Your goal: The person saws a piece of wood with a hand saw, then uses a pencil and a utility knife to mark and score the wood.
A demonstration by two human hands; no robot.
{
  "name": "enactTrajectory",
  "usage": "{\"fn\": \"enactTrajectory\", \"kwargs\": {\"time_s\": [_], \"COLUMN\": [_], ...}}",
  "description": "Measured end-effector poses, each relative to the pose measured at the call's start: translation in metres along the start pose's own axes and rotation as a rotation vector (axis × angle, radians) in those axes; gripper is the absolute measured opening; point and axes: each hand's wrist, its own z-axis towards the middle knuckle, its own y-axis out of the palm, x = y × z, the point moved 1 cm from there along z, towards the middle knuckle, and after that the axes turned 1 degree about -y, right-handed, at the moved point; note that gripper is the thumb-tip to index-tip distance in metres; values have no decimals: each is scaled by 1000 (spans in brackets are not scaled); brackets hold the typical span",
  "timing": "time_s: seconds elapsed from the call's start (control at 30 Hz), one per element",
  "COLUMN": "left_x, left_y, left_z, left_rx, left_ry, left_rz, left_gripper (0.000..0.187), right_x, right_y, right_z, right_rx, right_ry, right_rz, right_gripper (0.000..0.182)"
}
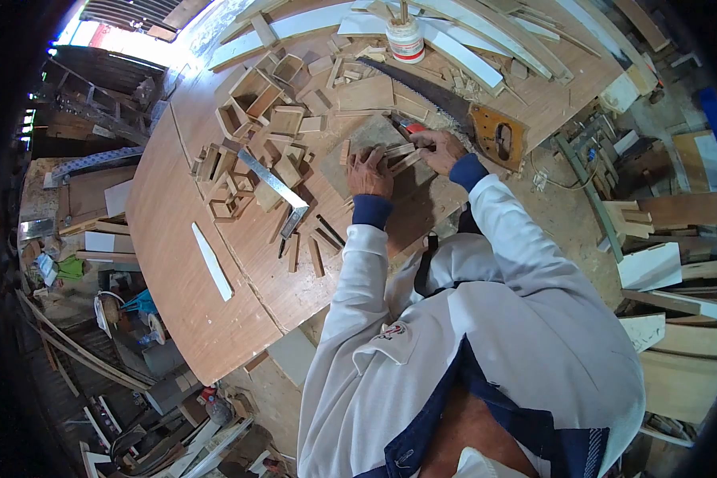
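My left hand point(370, 173) rests on a grey board point(346, 163), its fingers bent down over the left ends of small wooden strips point(407, 162). Closed at the right ends of these strips is my right hand point(440, 151), thumb and fingers together. The fingertips partly hide how the strips meet. A red-and-dark tool point(412, 127) lies just beyond my right hand, mostly covered. Above it stretches a handsaw point(430, 97) with a wooden handle. To the left of my left hand, a try square point(275, 185) lies across small wooden pieces.
Several small wooden boxes point(256, 92) and offcuts fill the table's point(167, 239) middle. A white tub point(406, 41) holding sticks stands at the far side among long strips. A pale pointed slat point(212, 261) lies on the left. Wood boards point(685, 338) are stacked on the right.
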Motion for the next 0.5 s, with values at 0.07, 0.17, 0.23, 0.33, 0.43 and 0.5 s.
{"fn": "enactTrajectory", "kwargs": {"time_s": [0.07,0.17,0.23,0.33,0.43,0.5], "left_x": [-1,-3,-5,-8,-8,-5], "left_y": [-2,-2,-2,-3,-2,-4], "left_z": [2,5,6,8,8,8], "left_rx": [-32,-63,-43,-62,-28,-35], "left_ry": [-13,49,79,121,125,107], "left_rz": [3,20,22,41,37,39], "left_gripper": [27,26,25,24,23,23], "right_x": [7,4,1,2,7,5], "right_y": [1,0,-1,0,3,2], "right_z": [0,-2,-4,-4,-2,-2], "right_rx": [-2,-7,-8,-22,-28,-33], "right_ry": [-14,-24,-20,28,64,-6], "right_rz": [-4,9,25,112,142,65], "right_gripper": [26,26,27,28,29,32]}}
